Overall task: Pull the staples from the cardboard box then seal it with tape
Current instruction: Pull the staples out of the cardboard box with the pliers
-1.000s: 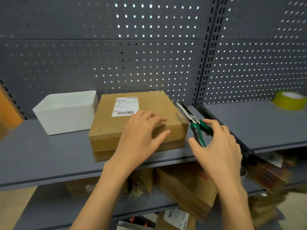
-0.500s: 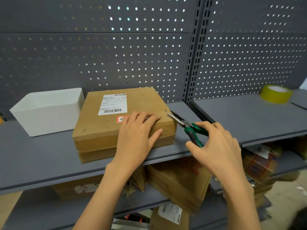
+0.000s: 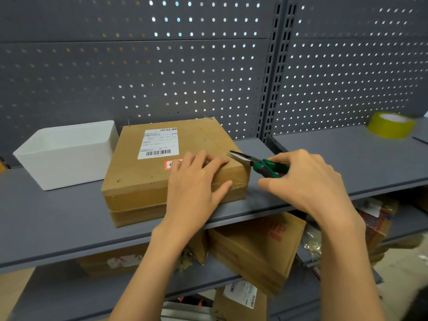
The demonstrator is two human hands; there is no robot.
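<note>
**Brown cardboard, staples not yet out: pliers at the right top edge**

Progress. The cardboard box (image 3: 171,167) sat at centre frame on the grey shelf (image 3: 58,223), lid side up, shipping label (image 3: 159,142) toward the back. The left hand (image 3: 196,188) lay flat on the box's near right corner, fingers straight and spread, pressing it down. The right hand (image 3: 308,184) was curled round the green handles of the needle-nose pliers (image 3: 254,161), gripping them; the tips were slightly parted and rested at the box's right top edge. Thin metal bits stood up at the two back corners, possibly staples; too small to be sure. No pulled staple showed in the white bin (image 3: 67,154) at centre left, though its floor was mostly hidden. The tape roll (image 3: 391,125), yellow, lay at the right edge of the frame, untouched. Judgement: staple pulling was at its start; the whole sealing step remained.

Edges and room. The box's front face stood near the shelf's front lip, with a strip of bare shelf between. The bin was just beside the box's left side, so little play there. Right of the box lay open shelf as far as the upright post (image 3: 268,89), enough to swing the pliers. The pegboard (image 3: 139,77) closed off the back. More boxes (image 3: 257,249) crowded the lower shelf, below the working level.
</note>
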